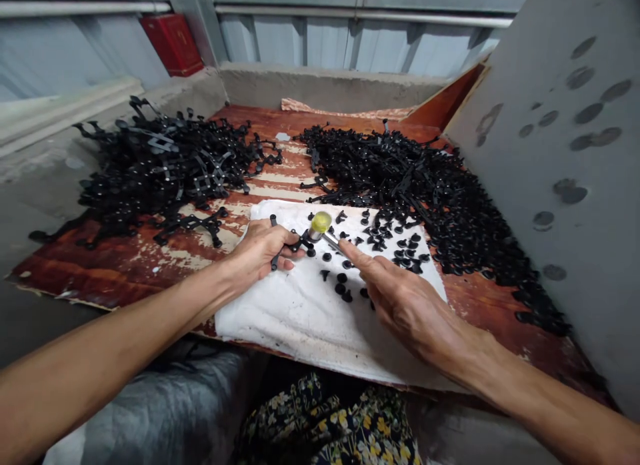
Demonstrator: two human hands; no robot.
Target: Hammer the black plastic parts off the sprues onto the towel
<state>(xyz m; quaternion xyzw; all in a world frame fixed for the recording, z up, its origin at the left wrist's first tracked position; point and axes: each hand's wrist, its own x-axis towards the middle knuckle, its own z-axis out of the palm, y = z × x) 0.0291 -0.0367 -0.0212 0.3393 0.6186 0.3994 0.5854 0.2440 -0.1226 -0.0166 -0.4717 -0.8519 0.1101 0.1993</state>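
Observation:
My left hand [270,250] pinches a black jointed plastic bracket [295,247] over a white cloth [280,311]. In my right hand [395,281] is the handle of a small mallet [321,223] with a yellow head end. The index finger lies along its shaft. The mallet head is right at the bracket's right end and covers part of it; whether the two touch I cannot tell. Small black round-headed plugs [342,278] lie scattered on the cloth, mostly to the right of the bracket and under the mallet.
A heap of black linked brackets [170,158] covers the board's left side. Another heap of black parts [390,165] spreads at the back and along the right. A grey spotted panel [560,151] walls the right side. A red box [173,45] stands at the back left.

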